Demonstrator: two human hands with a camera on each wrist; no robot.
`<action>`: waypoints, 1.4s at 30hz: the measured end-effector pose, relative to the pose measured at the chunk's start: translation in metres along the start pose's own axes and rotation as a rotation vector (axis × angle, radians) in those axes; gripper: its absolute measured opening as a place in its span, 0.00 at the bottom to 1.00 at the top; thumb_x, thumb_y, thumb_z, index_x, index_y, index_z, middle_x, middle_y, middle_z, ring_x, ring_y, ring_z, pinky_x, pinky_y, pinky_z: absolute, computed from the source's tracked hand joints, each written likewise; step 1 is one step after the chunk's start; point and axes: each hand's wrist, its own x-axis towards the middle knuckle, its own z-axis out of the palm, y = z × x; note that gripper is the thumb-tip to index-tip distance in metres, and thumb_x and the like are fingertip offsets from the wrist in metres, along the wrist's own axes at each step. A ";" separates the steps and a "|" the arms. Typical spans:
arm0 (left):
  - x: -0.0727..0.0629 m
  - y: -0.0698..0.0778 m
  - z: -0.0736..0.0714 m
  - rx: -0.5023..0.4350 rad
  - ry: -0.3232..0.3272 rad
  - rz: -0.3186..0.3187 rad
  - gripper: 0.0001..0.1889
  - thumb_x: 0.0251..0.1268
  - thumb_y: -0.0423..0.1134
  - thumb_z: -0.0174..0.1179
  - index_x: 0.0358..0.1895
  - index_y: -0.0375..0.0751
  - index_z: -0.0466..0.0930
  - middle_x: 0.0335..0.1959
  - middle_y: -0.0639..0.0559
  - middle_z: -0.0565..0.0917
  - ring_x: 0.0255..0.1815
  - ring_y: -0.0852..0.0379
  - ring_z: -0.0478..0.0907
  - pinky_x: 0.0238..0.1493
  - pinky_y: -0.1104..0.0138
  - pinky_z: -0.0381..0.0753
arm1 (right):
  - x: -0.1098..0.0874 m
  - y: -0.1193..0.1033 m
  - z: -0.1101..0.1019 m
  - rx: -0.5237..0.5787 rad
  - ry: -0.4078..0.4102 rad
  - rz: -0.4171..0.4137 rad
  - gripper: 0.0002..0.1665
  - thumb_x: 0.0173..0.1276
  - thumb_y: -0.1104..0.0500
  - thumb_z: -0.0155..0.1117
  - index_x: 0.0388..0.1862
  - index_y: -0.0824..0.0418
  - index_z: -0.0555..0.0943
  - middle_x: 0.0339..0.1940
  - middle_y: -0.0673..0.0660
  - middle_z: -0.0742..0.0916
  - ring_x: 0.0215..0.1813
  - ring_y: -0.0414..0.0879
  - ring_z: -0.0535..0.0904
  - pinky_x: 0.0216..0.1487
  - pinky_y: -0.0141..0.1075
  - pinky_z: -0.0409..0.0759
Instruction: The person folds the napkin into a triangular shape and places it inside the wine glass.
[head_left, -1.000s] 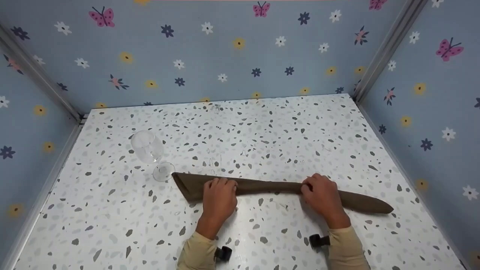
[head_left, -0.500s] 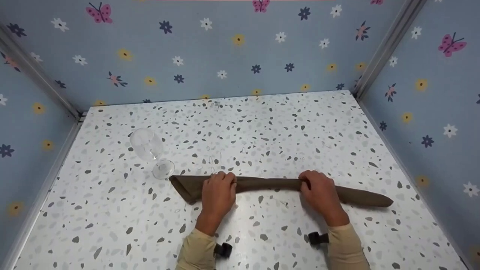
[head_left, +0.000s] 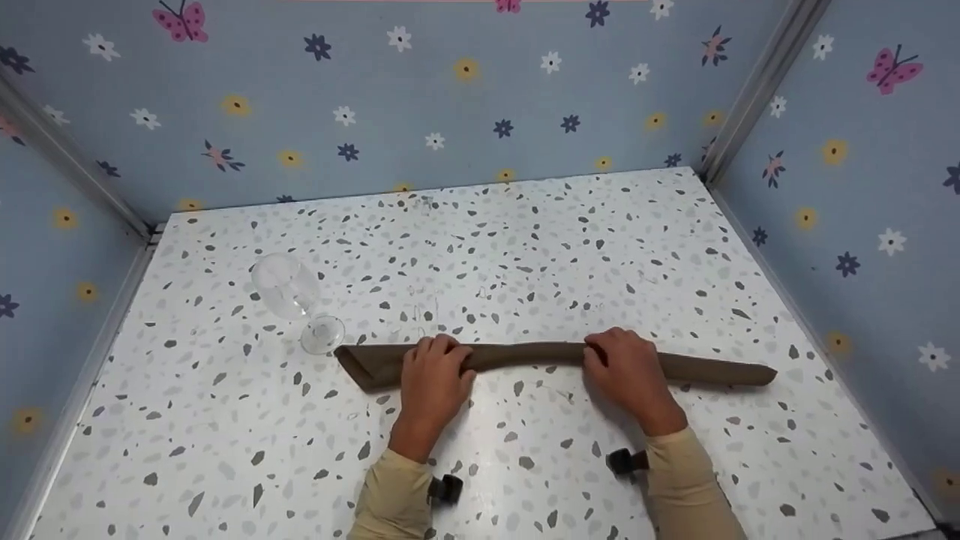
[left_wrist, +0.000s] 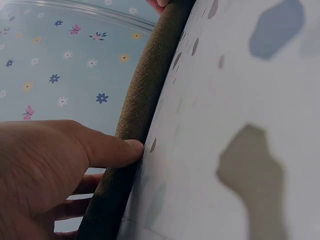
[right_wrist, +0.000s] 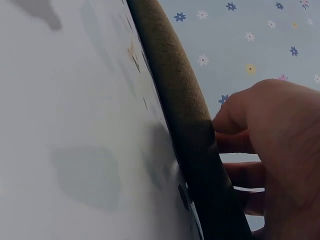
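Observation:
A brown cloth (head_left: 536, 352), rolled into a long narrow strip, lies crosswise on the speckled table. Its left end flares into a slanted flap with folded layers, and the right end is a slim roll. My left hand (head_left: 435, 379) holds the strip near the flared end; in the left wrist view the thumb (left_wrist: 117, 150) presses on the near side, other fingers behind. Farther right, my right hand (head_left: 626, 375) grips the roll with bent fingers. In the right wrist view, the fingers (right_wrist: 242, 175) curve over the roll (right_wrist: 177, 90), partly hidden behind it.
A clear stemmed wine glass (head_left: 285, 289) stands just beyond the cloth's left end, its foot (head_left: 322, 334) close to the flap's corner. Blue flowered panels (head_left: 450, 97) wall the table (head_left: 517, 240) at the back and both sides.
The cloth's right part has turned slimmer and swung away from me, so the strip lies straighter. Both hands keep their hold and have shifted slightly forward. The head view has also moved a little.

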 end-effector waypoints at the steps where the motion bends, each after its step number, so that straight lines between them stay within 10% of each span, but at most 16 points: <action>1: 0.002 -0.001 0.000 -0.004 0.001 -0.008 0.13 0.60 0.40 0.71 0.48 0.45 0.89 0.47 0.48 0.83 0.53 0.44 0.76 0.55 0.47 0.73 | 0.003 -0.002 0.000 -0.002 -0.012 -0.005 0.13 0.70 0.56 0.64 0.47 0.61 0.88 0.41 0.58 0.87 0.44 0.57 0.82 0.48 0.56 0.75; 24: 0.025 -0.014 0.006 -0.013 -0.005 -0.120 0.09 0.70 0.42 0.64 0.50 0.49 0.87 0.42 0.47 0.81 0.48 0.45 0.76 0.55 0.47 0.70 | 0.048 -0.034 0.020 -0.019 -0.201 -0.015 0.23 0.62 0.51 0.70 0.55 0.59 0.85 0.43 0.55 0.83 0.47 0.54 0.77 0.54 0.52 0.70; 42: 0.020 -0.012 0.011 -0.095 0.117 -0.152 0.11 0.69 0.40 0.64 0.52 0.50 0.86 0.41 0.48 0.79 0.46 0.47 0.75 0.56 0.49 0.70 | 0.061 -0.037 0.023 0.047 -0.105 0.001 0.17 0.65 0.54 0.69 0.50 0.60 0.87 0.38 0.55 0.83 0.39 0.53 0.77 0.42 0.46 0.73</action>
